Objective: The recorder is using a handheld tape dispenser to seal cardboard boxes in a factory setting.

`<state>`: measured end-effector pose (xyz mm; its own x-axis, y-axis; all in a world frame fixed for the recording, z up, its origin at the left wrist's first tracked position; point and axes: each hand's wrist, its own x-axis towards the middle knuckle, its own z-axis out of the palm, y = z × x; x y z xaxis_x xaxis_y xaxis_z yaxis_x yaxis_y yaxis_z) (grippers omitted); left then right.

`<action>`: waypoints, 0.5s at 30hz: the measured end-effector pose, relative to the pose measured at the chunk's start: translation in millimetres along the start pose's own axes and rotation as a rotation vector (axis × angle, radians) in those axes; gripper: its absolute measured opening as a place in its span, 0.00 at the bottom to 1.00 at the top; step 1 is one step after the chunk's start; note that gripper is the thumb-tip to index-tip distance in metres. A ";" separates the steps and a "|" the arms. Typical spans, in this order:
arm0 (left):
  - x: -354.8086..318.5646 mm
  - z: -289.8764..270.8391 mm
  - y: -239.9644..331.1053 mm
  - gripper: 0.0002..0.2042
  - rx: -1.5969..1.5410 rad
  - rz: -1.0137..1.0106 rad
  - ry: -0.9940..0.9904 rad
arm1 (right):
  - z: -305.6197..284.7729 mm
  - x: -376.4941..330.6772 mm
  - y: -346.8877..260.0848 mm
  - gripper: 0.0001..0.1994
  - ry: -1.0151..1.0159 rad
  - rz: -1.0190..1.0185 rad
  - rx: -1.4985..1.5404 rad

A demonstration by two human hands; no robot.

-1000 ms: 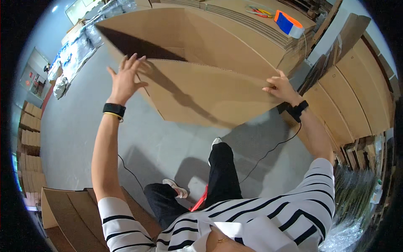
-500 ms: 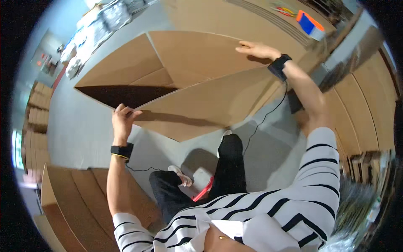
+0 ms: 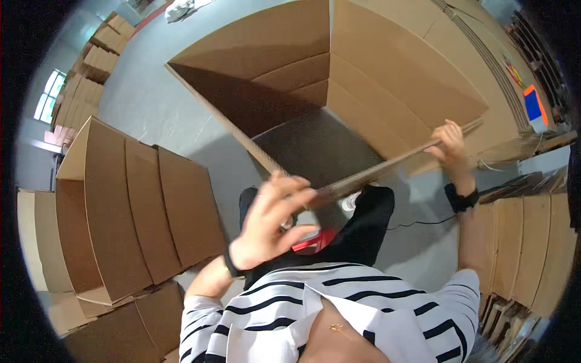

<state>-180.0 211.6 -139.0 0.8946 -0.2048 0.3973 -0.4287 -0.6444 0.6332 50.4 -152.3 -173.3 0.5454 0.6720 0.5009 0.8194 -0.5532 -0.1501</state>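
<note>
Where the near wall of the big cardboard box [image 3: 363, 78] runs as a thin, edge-on strip just in front of the person's body, both hands meet it. That box stands opened out on the grey floor [image 3: 163, 115], its far walls rising beyond the near edge and the bare floor showing inside it as a dark patch. To the left of the box a stretch of floor lies free, bounded further left by a second open carton [image 3: 121, 206] lying on its side, with stacks of flat cardboard [image 3: 97, 54] beyond that. To the right of the box more flattened sheets [image 3: 532, 242] stand on edge in a row, close by, with a small blue and orange object [image 3: 534, 106] resting on the cardboard above them. The right hand [image 3: 449, 145] is clamped on the box's near edge toward its right end, fingers curled over the top of the strip. The left hand [image 3: 272, 221] sits at the left end of the same edge, fingers loosely spread and thumb out; it looks to touch the cardboard, but whether it actually grips it I cannot tell because of blur. A black cable [image 3: 417, 225] trails across the floor below the right wrist.
</note>
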 end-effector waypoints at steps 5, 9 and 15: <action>-22.3 -126.6 -93.5 0.33 0.386 -0.273 0.608 | -2.0 -22.2 -6.6 0.23 -0.080 0.013 0.139; -27.8 -183.5 -193.9 0.51 0.127 -0.835 0.728 | 1.1 -30.0 -30.6 0.24 -0.102 0.029 0.115; 11.1 -159.8 -270.0 0.50 -0.240 -0.967 0.484 | -0.6 -36.2 -72.6 0.28 -0.025 0.166 -0.114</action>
<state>-74.5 501.0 -199.4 0.7440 0.6511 -0.1499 0.3640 -0.2068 0.9082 -29.0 -136.8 -180.1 0.6769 0.5782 0.4555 0.6934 -0.7086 -0.1309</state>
